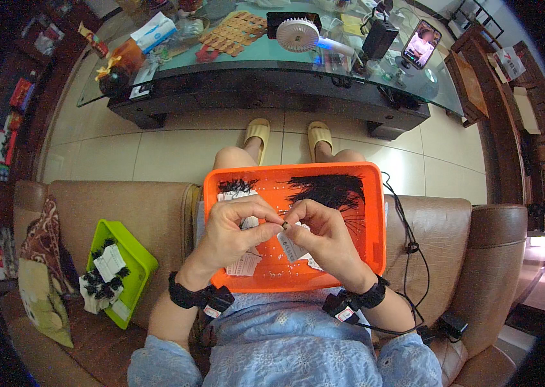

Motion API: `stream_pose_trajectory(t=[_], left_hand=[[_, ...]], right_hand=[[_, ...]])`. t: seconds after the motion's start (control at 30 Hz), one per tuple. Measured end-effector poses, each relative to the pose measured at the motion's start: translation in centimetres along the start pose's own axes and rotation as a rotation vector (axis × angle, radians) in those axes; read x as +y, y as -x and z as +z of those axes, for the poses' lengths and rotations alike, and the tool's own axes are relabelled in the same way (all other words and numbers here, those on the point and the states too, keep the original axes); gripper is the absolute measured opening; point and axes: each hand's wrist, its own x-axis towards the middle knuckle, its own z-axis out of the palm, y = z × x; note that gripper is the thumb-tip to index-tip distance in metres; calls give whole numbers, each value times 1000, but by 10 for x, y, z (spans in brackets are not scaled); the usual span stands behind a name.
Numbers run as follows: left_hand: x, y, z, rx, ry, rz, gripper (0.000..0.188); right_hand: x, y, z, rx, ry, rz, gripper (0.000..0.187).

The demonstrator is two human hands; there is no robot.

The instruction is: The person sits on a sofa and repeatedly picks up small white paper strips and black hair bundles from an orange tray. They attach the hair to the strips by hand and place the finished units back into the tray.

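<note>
A person sits on a brown leather sofa [124, 206], seen from above, with an orange plastic tray [376, 213] on the lap. Both hands meet over the middle of the tray. The left hand [230, 229] is curled nearly closed, thumb and forefinger pinched together at a tiny dark piece [285, 224] that sits between the two hands. The right hand [324, 235] is likewise curled, its fingertips pinching the same small piece from the other side; what exactly it is cannot be told at this size. A white paper tag [290, 247] lies just under the right hand's fingers, and more white tags [245, 264] lie on the tray floor below the left hand.

At the tray's far side lies a loose heap of thin black strings [327, 189], with a smaller black tuft [237, 186] toward the left corner. Each wrist wears a black band with a small device; a black cable [408, 245] runs off to the right over the sofa arm.

To the left on the sofa sits a lime green tray [140, 261] holding bundled white tags with black strings [101, 277]. Beyond the knees are yellow slippers [321, 137], a tiled floor and a glass-topped table [272, 55] with a white handheld fan [301, 33] and a propped phone [421, 44].

The work looks best done with a light, steady pinch kept low over the tray, so anything dropped lands inside it.
</note>
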Motion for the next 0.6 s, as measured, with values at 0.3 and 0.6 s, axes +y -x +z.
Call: stream_pose_trajectory(t=[0.3, 0.6], left_hand=[[7, -4, 1, -18, -151, 135, 11], [-2, 8, 20, 81, 398, -277, 11]], right_hand=[[-9, 5, 0, 24, -20, 86, 5], [-5, 3, 3, 138, 594, -482, 7]])
